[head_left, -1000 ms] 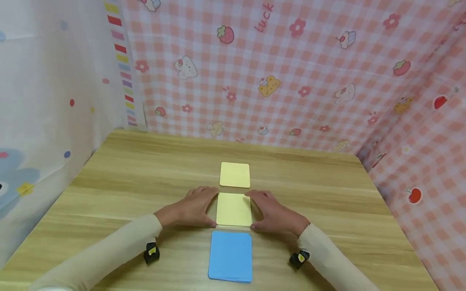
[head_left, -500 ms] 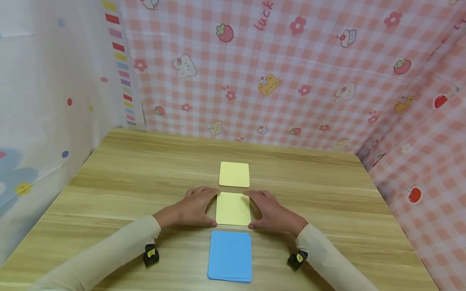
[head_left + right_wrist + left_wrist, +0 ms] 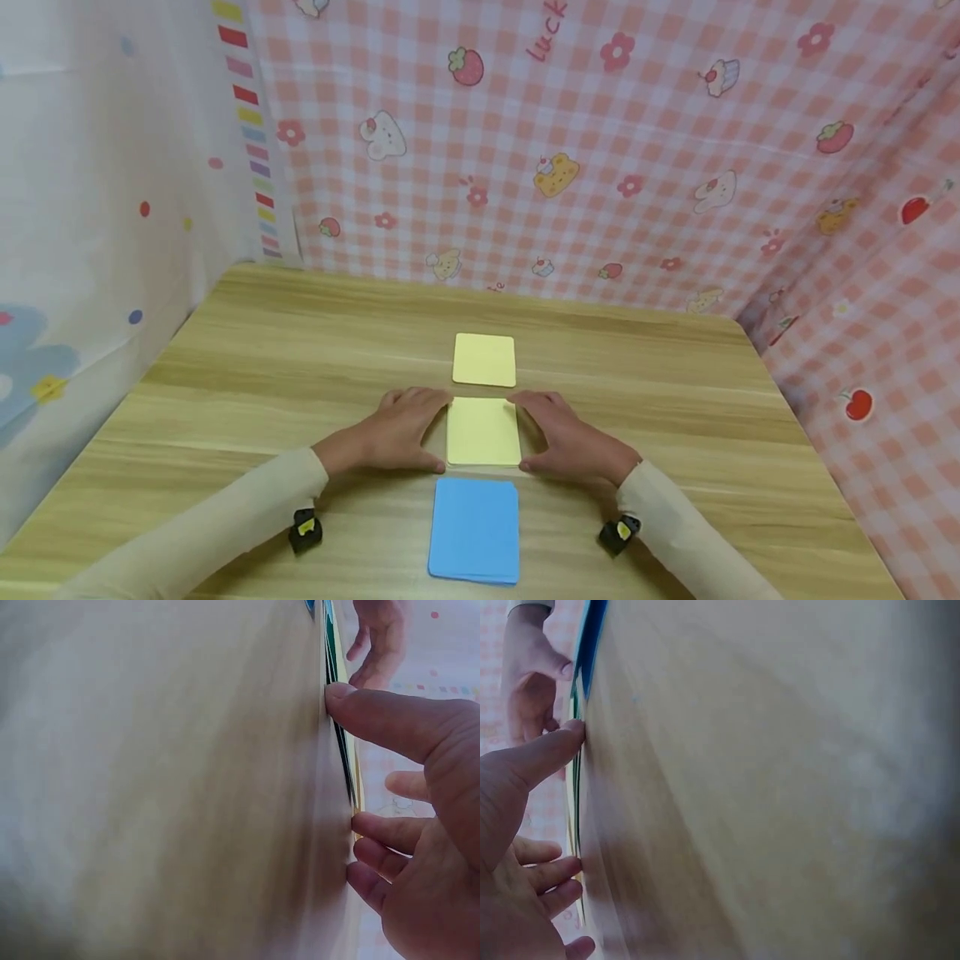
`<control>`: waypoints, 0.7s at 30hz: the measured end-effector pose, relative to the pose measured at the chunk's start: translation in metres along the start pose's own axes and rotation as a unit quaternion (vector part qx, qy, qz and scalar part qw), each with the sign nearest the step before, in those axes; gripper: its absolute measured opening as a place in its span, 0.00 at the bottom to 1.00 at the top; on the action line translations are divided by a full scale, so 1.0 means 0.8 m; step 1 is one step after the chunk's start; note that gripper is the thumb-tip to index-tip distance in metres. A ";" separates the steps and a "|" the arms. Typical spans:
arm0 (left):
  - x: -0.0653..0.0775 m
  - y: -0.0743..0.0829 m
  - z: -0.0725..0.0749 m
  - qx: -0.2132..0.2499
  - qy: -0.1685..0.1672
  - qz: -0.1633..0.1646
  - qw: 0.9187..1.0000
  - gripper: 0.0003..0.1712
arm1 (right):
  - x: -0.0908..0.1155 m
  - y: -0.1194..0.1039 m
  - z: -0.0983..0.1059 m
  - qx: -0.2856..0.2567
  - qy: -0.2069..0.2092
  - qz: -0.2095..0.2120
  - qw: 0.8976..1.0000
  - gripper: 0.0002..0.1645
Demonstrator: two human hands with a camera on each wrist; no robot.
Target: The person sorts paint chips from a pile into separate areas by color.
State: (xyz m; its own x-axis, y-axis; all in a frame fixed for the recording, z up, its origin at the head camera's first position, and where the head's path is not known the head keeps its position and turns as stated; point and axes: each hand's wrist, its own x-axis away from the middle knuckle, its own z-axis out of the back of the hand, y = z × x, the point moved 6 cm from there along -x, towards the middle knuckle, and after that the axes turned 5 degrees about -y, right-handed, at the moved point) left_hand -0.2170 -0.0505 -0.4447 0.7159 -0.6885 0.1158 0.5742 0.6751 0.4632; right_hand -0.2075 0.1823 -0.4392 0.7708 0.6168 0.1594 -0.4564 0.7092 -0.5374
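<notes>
A stack of thin square cards with rounded corners and a yellow top (image 3: 483, 432) lies flat mid-table. My left hand (image 3: 401, 433) is at its left side, thumb and fingers spread toward the corners; the thumb tip seems slightly off the edge. At the right side my right hand (image 3: 570, 437) mirrors it, fingertips at or very near the edge. Both wrist views show the stack edge-on, with green layers under the yellow (image 3: 575, 780). In the right wrist view the thumb (image 3: 390, 716) lies by that edge; whether it touches is unclear.
A yellow square card (image 3: 483, 360) lies just beyond the stack. Nearer the person is a stack of blue cards (image 3: 474, 531), slightly uneven at its front edge. Patterned cloth (image 3: 480, 142) hangs behind the wooden table (image 3: 247, 367) and along both sides.
The left thumb has drawn slightly away from the stack's near left corner. Otherwise the hands and cards stay almost in place; the head view shifts a little.
</notes>
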 end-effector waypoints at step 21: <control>0.003 0.000 0.021 0.070 0.033 -0.008 0.997 0.55 | 0.005 0.001 0.012 -0.072 0.021 0.003 0.997 0.58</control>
State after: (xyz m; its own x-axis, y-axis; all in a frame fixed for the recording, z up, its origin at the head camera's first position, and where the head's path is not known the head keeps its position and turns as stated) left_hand -0.2219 -0.0564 -0.4294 0.7346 -0.6766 0.0507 0.5285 0.6175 0.5826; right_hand -0.2094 0.1883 -0.4308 0.7876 0.6038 0.1233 -0.3947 0.6479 -0.6515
